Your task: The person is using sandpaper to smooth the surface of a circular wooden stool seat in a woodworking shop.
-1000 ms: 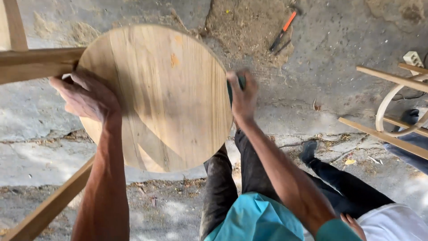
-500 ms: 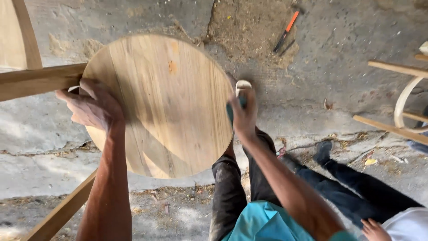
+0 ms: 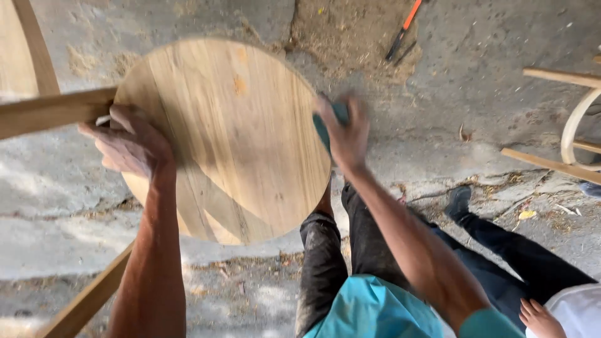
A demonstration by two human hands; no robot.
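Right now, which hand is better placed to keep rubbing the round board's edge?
The right hand: it grips a teal pad against the round wooden board's right rim. The left hand only braces the opposite rim.

The right hand (image 3: 345, 134) with its teal pad (image 3: 325, 128) now sits lower on the round wooden top's (image 3: 225, 138) rim, near three o'clock, having slid down from about two o'clock. The left hand (image 3: 131, 143) shifts slightly toward nine o'clock.

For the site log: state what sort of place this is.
Probably an outdoor or open-floored woodworking yard. A round wooden seat is being worked by hand over a cracked concrete floor, with a sawdust pile and bare bentwood chair parts nearby.
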